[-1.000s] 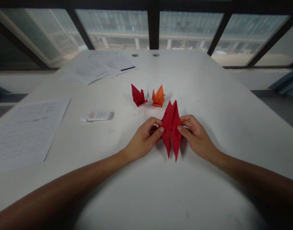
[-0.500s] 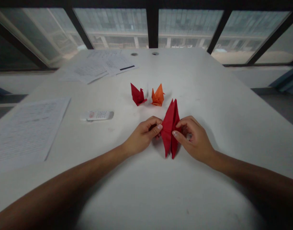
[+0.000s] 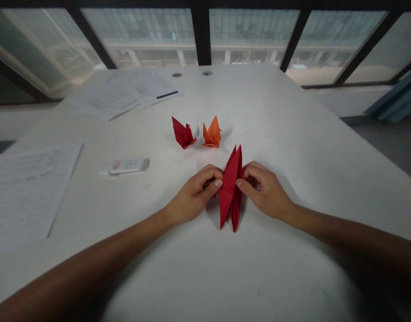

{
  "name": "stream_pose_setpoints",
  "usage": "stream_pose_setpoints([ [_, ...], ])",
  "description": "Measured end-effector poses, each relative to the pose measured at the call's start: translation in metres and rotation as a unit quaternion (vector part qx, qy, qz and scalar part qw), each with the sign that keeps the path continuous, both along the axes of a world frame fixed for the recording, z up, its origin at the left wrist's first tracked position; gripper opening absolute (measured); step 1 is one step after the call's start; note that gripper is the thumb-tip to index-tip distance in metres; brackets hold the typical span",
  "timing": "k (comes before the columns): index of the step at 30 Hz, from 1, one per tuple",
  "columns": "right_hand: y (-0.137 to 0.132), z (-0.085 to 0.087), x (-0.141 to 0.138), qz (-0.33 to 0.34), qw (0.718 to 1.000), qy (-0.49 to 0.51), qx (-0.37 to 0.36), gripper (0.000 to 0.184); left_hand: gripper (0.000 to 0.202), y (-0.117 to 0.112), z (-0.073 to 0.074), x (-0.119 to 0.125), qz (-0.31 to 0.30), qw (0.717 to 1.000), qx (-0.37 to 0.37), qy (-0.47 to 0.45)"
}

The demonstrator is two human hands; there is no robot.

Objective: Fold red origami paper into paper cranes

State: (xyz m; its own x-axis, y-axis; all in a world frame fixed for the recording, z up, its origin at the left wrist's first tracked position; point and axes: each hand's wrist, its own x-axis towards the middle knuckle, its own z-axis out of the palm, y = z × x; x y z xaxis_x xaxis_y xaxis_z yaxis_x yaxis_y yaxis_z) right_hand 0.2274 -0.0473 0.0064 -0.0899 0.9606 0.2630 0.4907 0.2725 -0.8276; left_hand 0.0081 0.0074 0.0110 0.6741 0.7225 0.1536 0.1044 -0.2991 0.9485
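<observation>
Between my hands a folded piece of red origami paper (image 3: 229,183) stands tall and narrow, with pointed tips at the top and bottom. My left hand (image 3: 195,192) pinches its left side, thumb in front and fingers curled behind. On the opposite side, my right hand (image 3: 267,188) grips the edge between thumb and fingers. The fingertips behind the paper are partly hidden. Just beyond stand two small folded paper cranes, a dark red crane (image 3: 183,134) and an orange crane (image 3: 212,133) to its right.
A white table (image 3: 276,116) carries everything. To the left lie a small white labelled packet (image 3: 126,165) and a printed sheet (image 3: 31,192). More printed papers (image 3: 121,96) overlap at the far left, near two cable holes. Dark-framed windows (image 3: 201,36) line the back.
The camera view has shifted, so things on the table appear further left. My hands have turned the red paper slightly, and its layers look closer together with the right fingers further behind it.
</observation>
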Motion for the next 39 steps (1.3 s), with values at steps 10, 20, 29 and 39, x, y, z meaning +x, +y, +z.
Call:
stream_pose_setpoints([
  [10,0.005,0.001,0.003,-0.056,0.998,-0.009,0.019,0.015,0.018,-0.005,0.0,0.005,0.121,0.992,-0.015,0.011],
  [20,0.008,-0.001,0.008,-0.079,0.993,0.061,-0.055,0.009,0.015,-0.011,0.004,0.006,0.185,0.982,-0.024,0.018],
  [29,0.01,0.0,0.006,0.011,0.994,0.036,-0.103,0.017,0.019,-0.012,0.005,0.002,0.116,0.99,0.081,0.031],
  [39,0.009,0.0,0.0,-0.073,0.994,0.056,-0.059,0.006,0.005,-0.004,-0.004,0.004,0.184,0.967,0.148,0.098],
])
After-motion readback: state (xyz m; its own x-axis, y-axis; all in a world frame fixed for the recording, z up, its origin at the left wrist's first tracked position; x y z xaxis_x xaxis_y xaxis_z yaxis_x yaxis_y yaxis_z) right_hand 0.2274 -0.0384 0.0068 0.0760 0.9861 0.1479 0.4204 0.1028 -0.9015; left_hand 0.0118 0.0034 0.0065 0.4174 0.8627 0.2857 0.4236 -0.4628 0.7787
